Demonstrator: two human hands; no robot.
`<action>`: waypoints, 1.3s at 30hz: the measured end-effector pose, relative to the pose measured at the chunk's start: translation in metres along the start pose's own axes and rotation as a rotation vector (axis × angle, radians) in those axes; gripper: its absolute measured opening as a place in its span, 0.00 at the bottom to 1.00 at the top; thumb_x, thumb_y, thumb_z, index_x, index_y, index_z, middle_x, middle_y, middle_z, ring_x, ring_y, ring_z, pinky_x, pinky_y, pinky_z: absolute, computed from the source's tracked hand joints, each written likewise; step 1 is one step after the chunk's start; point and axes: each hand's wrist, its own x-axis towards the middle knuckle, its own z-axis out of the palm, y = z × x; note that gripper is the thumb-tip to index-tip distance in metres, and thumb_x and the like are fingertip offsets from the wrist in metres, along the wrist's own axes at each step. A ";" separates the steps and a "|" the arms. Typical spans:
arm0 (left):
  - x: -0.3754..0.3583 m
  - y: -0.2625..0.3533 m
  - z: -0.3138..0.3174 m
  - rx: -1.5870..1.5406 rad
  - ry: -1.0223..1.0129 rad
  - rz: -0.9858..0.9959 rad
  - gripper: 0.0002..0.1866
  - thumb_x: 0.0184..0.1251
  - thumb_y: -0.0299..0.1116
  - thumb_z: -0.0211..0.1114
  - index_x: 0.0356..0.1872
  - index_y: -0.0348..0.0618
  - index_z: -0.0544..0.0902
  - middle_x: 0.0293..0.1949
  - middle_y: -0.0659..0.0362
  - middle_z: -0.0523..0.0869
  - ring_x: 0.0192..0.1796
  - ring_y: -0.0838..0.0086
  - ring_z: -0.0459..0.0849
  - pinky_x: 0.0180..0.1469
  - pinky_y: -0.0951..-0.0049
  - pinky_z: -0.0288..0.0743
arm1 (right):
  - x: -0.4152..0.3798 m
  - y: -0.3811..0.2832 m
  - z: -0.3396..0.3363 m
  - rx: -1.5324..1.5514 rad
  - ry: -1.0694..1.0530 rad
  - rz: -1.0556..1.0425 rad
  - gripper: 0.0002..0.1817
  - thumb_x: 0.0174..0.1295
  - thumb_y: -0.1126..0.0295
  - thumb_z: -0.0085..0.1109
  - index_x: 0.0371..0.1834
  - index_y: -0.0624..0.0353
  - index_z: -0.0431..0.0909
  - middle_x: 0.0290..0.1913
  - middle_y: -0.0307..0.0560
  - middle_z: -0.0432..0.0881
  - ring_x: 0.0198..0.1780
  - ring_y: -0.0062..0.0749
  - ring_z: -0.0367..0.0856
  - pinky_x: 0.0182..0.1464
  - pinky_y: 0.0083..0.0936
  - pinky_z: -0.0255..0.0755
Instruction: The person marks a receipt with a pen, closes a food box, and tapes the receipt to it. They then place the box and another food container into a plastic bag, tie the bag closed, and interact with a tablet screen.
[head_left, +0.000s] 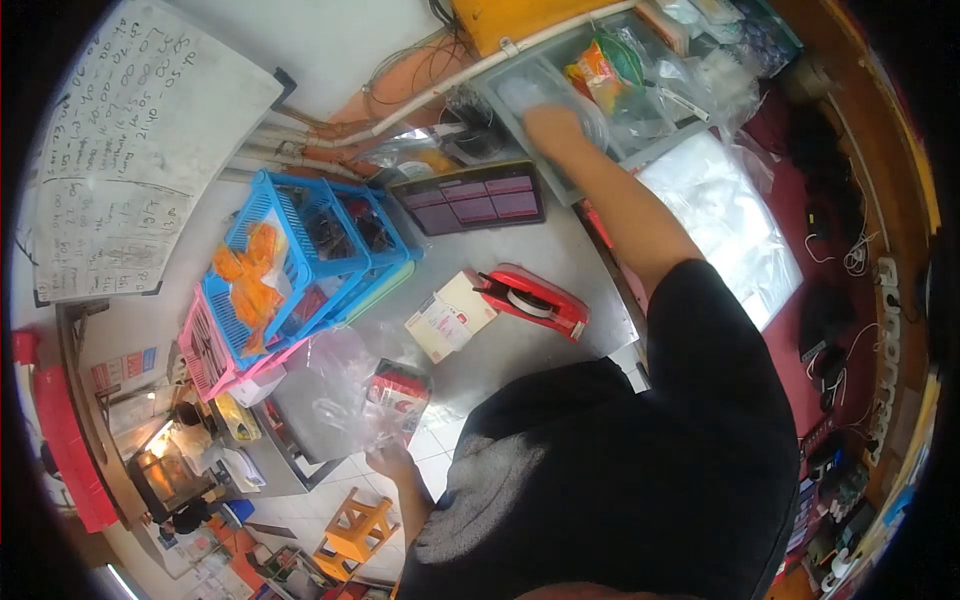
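My left hand (393,462), low on the left, is closed on the gathered edge of a clear plastic bag (335,385). A red and dark packed box (400,388) shows in or behind the bag, beside the metal table's edge. My right hand (555,130) reaches into a grey divided tray (505,100) at the top, over some round translucent items; its fingertips are hidden. On the metal table (480,385) between my hands lie a white card box (450,315) with writing on it and a red tape dispenser (532,302).
A tablet (470,200) stands at the back of the table. Blue stacked baskets (330,240) hold orange bags (250,270). White plastic bags (725,225) are piled at right. A whiteboard (130,140) hangs at left. A yellow stool (357,528) is on the floor.
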 end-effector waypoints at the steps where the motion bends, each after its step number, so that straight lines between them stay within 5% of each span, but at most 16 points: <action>1: -0.002 -0.012 0.009 -0.164 -0.011 -0.087 0.14 0.64 0.34 0.66 0.43 0.32 0.80 0.39 0.53 0.85 0.39 0.66 0.83 0.41 0.66 0.79 | 0.001 -0.001 0.001 -0.066 -0.010 0.004 0.10 0.59 0.71 0.56 0.36 0.55 0.88 0.40 0.53 0.88 0.40 0.47 0.87 0.40 0.41 0.78; 5: 0.004 -0.005 0.030 -0.528 -0.067 -0.358 0.12 0.65 0.31 0.63 0.43 0.32 0.79 0.38 0.52 0.84 0.36 0.67 0.83 0.37 0.67 0.79 | 0.003 0.008 0.028 -0.294 0.083 -0.091 0.10 0.61 0.67 0.55 0.35 0.51 0.88 0.38 0.46 0.87 0.42 0.39 0.86 0.37 0.37 0.74; 10: 0.006 0.001 0.037 -0.818 -0.223 -0.689 0.06 0.68 0.29 0.64 0.40 0.38 0.79 0.31 0.60 0.81 0.29 0.75 0.80 0.33 0.77 0.78 | -0.006 0.017 0.030 -0.498 0.006 -0.287 0.08 0.59 0.66 0.57 0.31 0.48 0.87 0.38 0.41 0.84 0.46 0.36 0.81 0.46 0.36 0.68; 16: 0.003 0.039 0.048 -0.915 -0.037 -1.015 0.09 0.69 0.31 0.63 0.40 0.34 0.78 0.37 0.54 0.80 0.36 0.69 0.82 0.34 0.69 0.81 | -0.008 0.023 0.027 -0.486 0.011 -0.343 0.09 0.60 0.65 0.55 0.33 0.48 0.87 0.39 0.41 0.85 0.48 0.34 0.80 0.48 0.36 0.67; 20: -0.002 0.007 0.055 -0.960 -0.108 -1.049 0.15 0.71 0.33 0.62 0.47 0.29 0.75 0.39 0.51 0.78 0.41 0.61 0.83 0.42 0.64 0.84 | -0.008 0.021 0.029 -0.422 0.027 -0.308 0.10 0.59 0.65 0.56 0.31 0.52 0.87 0.38 0.45 0.88 0.44 0.37 0.85 0.47 0.37 0.72; 23: -0.007 0.000 0.057 -0.942 -0.106 -1.027 0.16 0.71 0.33 0.62 0.46 0.27 0.74 0.40 0.51 0.77 0.42 0.59 0.83 0.45 0.63 0.83 | -0.012 0.014 0.006 -0.214 -0.273 -0.140 0.12 0.61 0.66 0.55 0.34 0.60 0.87 0.44 0.54 0.88 0.46 0.41 0.87 0.44 0.39 0.77; 26: 0.004 0.016 0.052 -1.071 -0.059 -1.172 0.17 0.71 0.33 0.63 0.48 0.26 0.73 0.42 0.50 0.77 0.45 0.59 0.81 0.49 0.63 0.82 | 0.000 0.034 0.023 -0.134 -0.341 -0.302 0.14 0.62 0.67 0.52 0.36 0.66 0.86 0.43 0.58 0.88 0.41 0.42 0.88 0.39 0.41 0.80; 28: -0.001 0.000 0.055 -1.073 -0.108 -1.143 0.16 0.71 0.32 0.62 0.49 0.27 0.74 0.42 0.51 0.76 0.44 0.61 0.81 0.48 0.64 0.82 | 0.016 0.047 0.018 -0.023 -0.612 -0.383 0.13 0.61 0.67 0.55 0.35 0.66 0.85 0.39 0.60 0.87 0.38 0.47 0.87 0.38 0.39 0.79; 30: -0.009 -0.028 0.066 -1.029 -0.224 -1.052 0.16 0.71 0.32 0.62 0.49 0.28 0.74 0.42 0.52 0.76 0.43 0.63 0.81 0.48 0.64 0.82 | 0.015 0.045 0.013 0.324 -0.695 -0.183 0.13 0.61 0.65 0.58 0.34 0.66 0.85 0.35 0.61 0.86 0.35 0.48 0.86 0.37 0.36 0.79; 32: -0.010 -0.028 0.066 -0.936 -0.281 -0.967 0.15 0.71 0.32 0.62 0.50 0.30 0.74 0.41 0.53 0.76 0.42 0.65 0.80 0.47 0.65 0.82 | -0.016 0.023 -0.020 0.876 -0.544 0.311 0.16 0.61 0.62 0.61 0.30 0.67 0.85 0.30 0.60 0.85 0.34 0.47 0.86 0.36 0.35 0.78; 35: -0.008 -0.021 0.065 -0.909 -0.273 -0.928 0.13 0.71 0.32 0.62 0.47 0.31 0.76 0.38 0.54 0.78 0.39 0.67 0.80 0.44 0.66 0.82 | -0.044 0.008 -0.044 0.549 -0.388 0.150 0.18 0.59 0.56 0.63 0.31 0.64 0.86 0.28 0.57 0.85 0.35 0.43 0.86 0.42 0.35 0.77; 39: 0.016 0.025 0.041 -0.856 -0.321 -0.954 0.09 0.69 0.32 0.64 0.37 0.34 0.80 0.30 0.57 0.82 0.30 0.71 0.81 0.37 0.72 0.79 | -0.073 0.012 -0.014 0.473 0.005 0.026 0.12 0.59 0.60 0.64 0.34 0.58 0.88 0.32 0.55 0.87 0.36 0.45 0.87 0.42 0.35 0.77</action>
